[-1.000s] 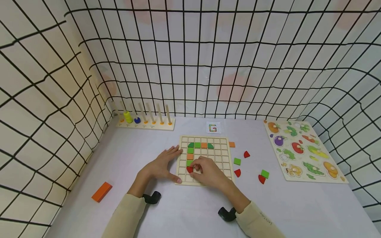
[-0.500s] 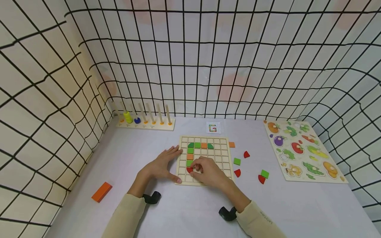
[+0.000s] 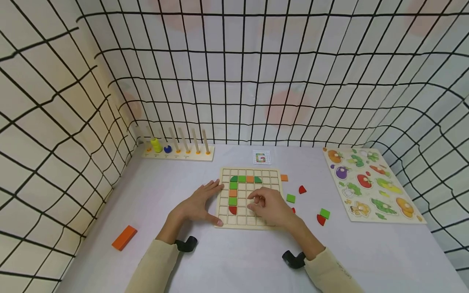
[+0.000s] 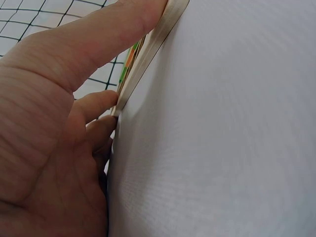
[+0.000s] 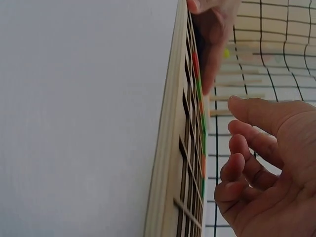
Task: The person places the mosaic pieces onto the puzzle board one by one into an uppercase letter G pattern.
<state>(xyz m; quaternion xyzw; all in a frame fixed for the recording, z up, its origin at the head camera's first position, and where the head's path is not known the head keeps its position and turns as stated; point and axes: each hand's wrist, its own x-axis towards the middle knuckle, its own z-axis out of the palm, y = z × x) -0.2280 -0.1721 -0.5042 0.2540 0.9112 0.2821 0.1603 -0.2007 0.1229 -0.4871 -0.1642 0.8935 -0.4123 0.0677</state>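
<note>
A square wooden grid board lies on the white table. Green and orange square tiles, dark green quarter-round tiles and a red quarter-round tile sit in its cells, along an upper row and down a left column. My left hand rests at the board's left edge with its fingers spread; in the left wrist view its thumb and fingertips touch the wooden rim. Over the board's right half hovers my right hand, fingers loosely bent and nothing between them, as the right wrist view shows.
Right of the board lie loose tiles: an orange square, green squares and red quarter-rounds. Behind it is a small pattern card. A peg stand, a vegetable puzzle board and an orange block stand around.
My right hand has let go of the red quarter-round tile, which stays in the left column, and has moved right across the board. The left hand stays at the edge.
</note>
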